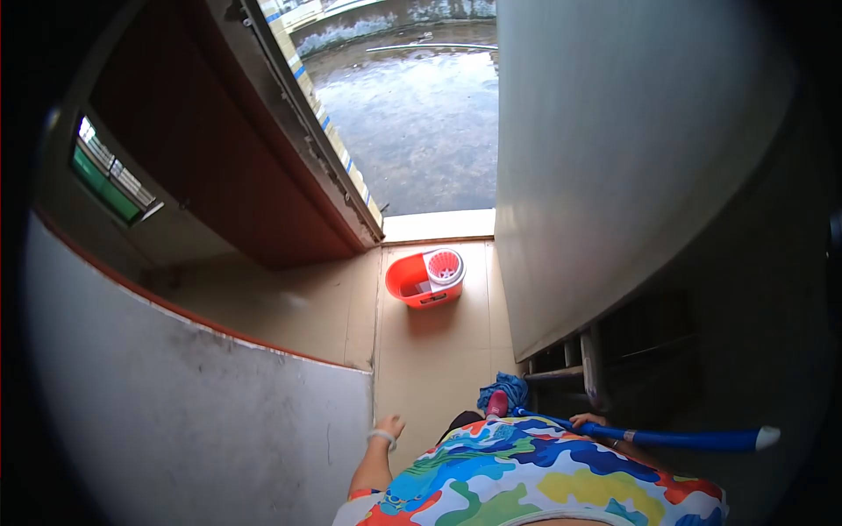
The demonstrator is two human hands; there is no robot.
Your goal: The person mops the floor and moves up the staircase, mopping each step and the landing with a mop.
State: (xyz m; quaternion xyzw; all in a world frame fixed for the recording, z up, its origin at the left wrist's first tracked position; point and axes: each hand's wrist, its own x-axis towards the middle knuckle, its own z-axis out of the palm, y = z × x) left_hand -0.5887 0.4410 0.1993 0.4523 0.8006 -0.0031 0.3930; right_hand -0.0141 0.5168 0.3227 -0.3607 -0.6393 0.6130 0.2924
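Mop (684, 440) held at the right, bucket (405, 280) waiting by the sill (438, 227)

The mop is gripped in the right hand (589, 422); its fingers appear to be wrapped around the blue pole, though they are partly hidden. The pole is held low and slanted across the front of the body, its pale end pointed off to the right. The blue mop head (503, 386) is set near the floor, just beside a pink shoe (497, 403); whether they touch cannot be told. Nothing is seen to be held in the left hand (391, 427), which is hung near the wall (289, 412); whether its fingers are apart or together cannot be told.

The bucket is stood upright on the floor (421, 359), ahead of the body and well apart from both hands, with a wringer (445, 266) fitted at one end.

The step in hand is judged to be the carrying or placing of the mop. For any further move, a firm grip is called for, and the pole's long end must be kept clear of the door (605, 175).
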